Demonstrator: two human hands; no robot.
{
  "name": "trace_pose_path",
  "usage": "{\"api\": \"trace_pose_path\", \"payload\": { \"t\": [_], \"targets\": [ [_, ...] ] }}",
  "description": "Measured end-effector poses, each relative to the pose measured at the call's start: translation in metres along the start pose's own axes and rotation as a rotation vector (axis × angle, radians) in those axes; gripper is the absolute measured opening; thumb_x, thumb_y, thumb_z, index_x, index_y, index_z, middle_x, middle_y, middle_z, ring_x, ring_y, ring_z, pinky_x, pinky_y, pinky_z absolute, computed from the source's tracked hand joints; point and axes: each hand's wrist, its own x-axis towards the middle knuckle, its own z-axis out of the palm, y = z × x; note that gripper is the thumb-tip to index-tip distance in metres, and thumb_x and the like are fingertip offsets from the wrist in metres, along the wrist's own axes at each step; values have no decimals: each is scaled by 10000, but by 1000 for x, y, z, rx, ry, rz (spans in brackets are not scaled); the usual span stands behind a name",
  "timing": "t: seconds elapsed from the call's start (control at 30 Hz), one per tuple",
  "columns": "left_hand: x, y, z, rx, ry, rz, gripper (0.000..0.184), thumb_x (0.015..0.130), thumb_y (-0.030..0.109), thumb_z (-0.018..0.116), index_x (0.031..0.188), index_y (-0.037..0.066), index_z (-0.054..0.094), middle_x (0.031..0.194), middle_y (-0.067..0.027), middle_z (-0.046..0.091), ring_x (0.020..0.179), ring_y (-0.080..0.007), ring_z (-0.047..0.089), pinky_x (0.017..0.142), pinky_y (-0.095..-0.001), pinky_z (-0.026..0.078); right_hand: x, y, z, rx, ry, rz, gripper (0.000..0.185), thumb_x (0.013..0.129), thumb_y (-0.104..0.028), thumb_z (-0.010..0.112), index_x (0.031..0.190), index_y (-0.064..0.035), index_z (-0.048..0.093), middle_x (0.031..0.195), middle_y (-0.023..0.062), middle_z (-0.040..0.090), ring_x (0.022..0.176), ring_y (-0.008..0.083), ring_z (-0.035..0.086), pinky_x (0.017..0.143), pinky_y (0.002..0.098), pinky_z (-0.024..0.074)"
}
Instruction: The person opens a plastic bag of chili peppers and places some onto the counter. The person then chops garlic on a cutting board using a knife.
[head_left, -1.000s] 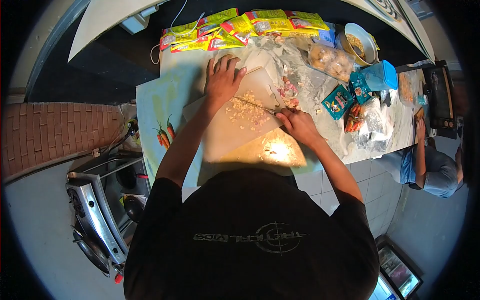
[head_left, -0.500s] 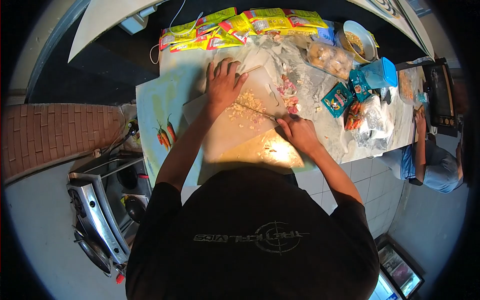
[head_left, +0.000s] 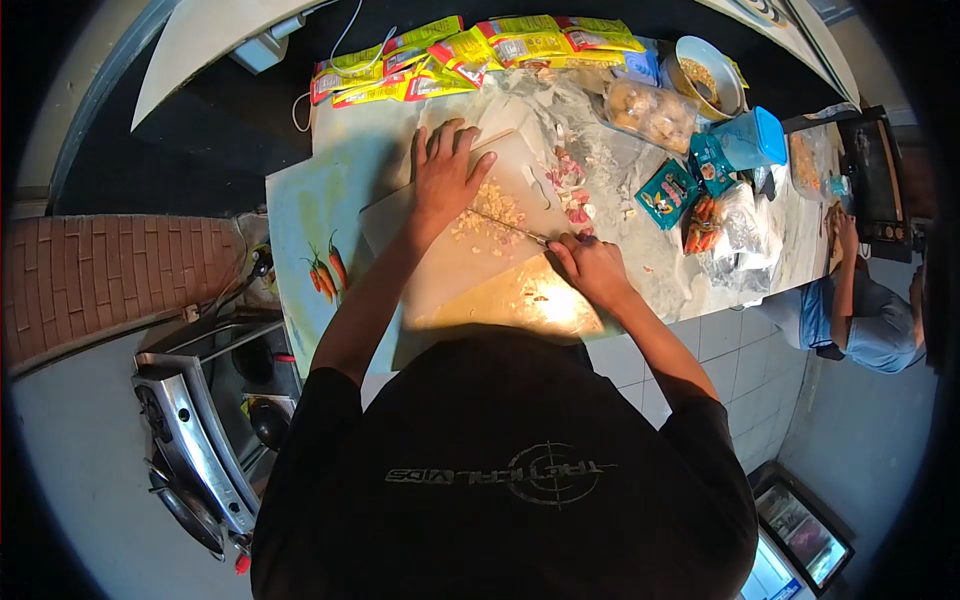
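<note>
My left hand (head_left: 446, 180) rests with fingers spread near the upper left part of a white cutting board (head_left: 440, 275). In my right hand (head_left: 590, 265) is the handle of a knife (head_left: 508, 228), whose blade lies across chopped pale pieces (head_left: 490, 212) on the board. The blade's far end reaches close to my left hand's wrist. Reddish-purple peels and bulbs (head_left: 577, 205) lie just right of the board. Several red-orange chillies (head_left: 325, 274) with green stems are on the green-blue surface to the left.
Yellow packets (head_left: 530, 45) line the back edge. Rightward are a clear pack of round brown items (head_left: 650, 113), a bowl (head_left: 703, 78), a blue-lidded container (head_left: 750, 138), green packets (head_left: 668, 194) and a plastic bag (head_left: 738, 240). Another person (head_left: 870, 320) stands at far right; a stove (head_left: 190, 430) is lower left.
The whole view has shifted slightly. My right hand and the knife handle have moved a little toward me, while my left hand stays spread in about the same place.
</note>
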Motion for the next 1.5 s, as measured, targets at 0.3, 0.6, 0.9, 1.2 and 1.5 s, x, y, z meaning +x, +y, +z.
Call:
{"api": "trace_pose_path", "payload": {
  "t": [0.3, 0.6, 0.9, 1.2, 1.5],
  "targets": [
    [1, -3, -2, 25, 20, -13, 468, 984, 454, 514, 1304, 113, 530, 1380, -118, 487, 1310, -298, 467, 1176, -549, 175, -2, -12, -10, 63, -28, 42, 368, 1029, -396, 456, 920, -93, 636, 691, 182, 637, 647, 404, 643, 595, 493, 515],
    [-7, -6, -2, 32, -13, -29, 473, 978, 461, 523, 1299, 113, 535, 1376, -113, 492, 1308, -295, 471, 1170, -549, 190, -8, -17, 9, 45, 20, 13, 383, 1025, -403, 458, 925, -84, 643, 740, 166, 665, 679, 373, 663, 582, 477, 521],
    [-7, -11, -7, 29, 107, 18, 502, 967, 505, 522, 1255, 96, 564, 1316, -129, 512, 1255, -304, 506, 1159, -548, 203, -9, -22, 7, 98, 43, 3, 371, 1011, -402, 492, 916, -88, 666, 746, 158, 674, 680, 351, 671, 564, 464, 527],
    [-9, -14, -4, 55, 97, 27, 489, 961, 501, 532, 1239, 102, 575, 1308, -127, 527, 1240, -294, 523, 1160, -540, 206, -9, -27, 15, 33, 60, 10, 371, 1010, -405, 493, 902, -97, 668, 699, 151, 657, 651, 351, 667, 540, 461, 524],
    [-7, -21, -1, 65, 112, 2, 498, 964, 499, 524, 1254, 95, 568, 1316, -123, 521, 1247, -293, 517, 1158, -535, 225, 4, -17, 12, -48, 22, -12, 385, 1013, -431, 475, 903, -117, 668, 604, 142, 633, 538, 349, 642, 505, 449, 515]
  ]
}}
